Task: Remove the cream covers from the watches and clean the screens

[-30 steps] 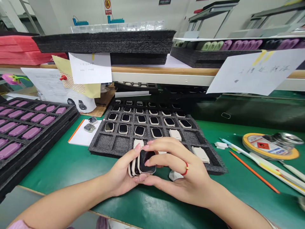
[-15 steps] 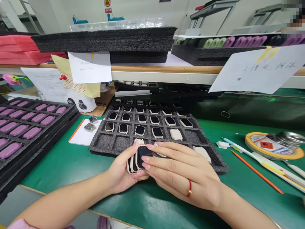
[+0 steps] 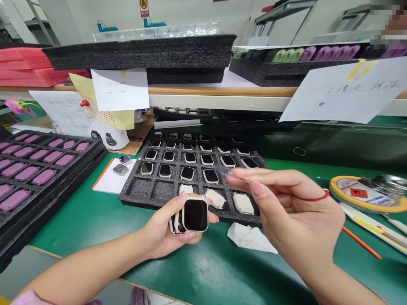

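— Green workbench [image 3: 63, 237], black foam tray [image 3: 133, 199], showing what?
— Most cells [image 3: 160, 191] holding watches [image 3: 187, 173], 2 lying empty; left hand [image 3: 165, 224] clamping stacked watch cases [image 3: 195, 214]; right hand [image 3: 295, 212] pinching above the tray, any held item unclear.

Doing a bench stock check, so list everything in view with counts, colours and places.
foam tray: 1, dark grey, centre of the green mat
watches: many, black screens, in rows in that tray
watch cases: 3, cream, front of that tray
foam tray of purple pieces: 1, black, far left
notepad: 1, white, left of centre
small watches: 2, grey, on the notepad
tissue: 1, white, on the mat
orange stick: 1, orange, right
hazard-labelled roll: 1, yellow rim, far right
left hand: holds stacked watches, cream cases
right hand: raised over the tray, red string at wrist
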The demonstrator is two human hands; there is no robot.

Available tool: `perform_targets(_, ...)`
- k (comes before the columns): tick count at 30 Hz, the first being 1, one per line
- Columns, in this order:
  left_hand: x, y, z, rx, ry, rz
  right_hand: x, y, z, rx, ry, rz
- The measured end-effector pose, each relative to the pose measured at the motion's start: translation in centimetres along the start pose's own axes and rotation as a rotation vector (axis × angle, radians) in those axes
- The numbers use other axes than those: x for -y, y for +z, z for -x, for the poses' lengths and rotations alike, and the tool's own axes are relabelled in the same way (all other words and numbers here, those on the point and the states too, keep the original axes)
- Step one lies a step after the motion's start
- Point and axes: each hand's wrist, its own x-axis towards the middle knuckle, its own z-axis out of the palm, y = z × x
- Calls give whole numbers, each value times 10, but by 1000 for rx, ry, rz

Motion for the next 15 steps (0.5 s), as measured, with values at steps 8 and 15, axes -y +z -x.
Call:
perform_targets(8, 1, -1, 2, 55, 4, -16, -4, -16, -6, 79, -329, 315)
perform_targets(15, 0, -2, 2, 75, -14, -22, -5, -27, -1, 322, -539, 465)
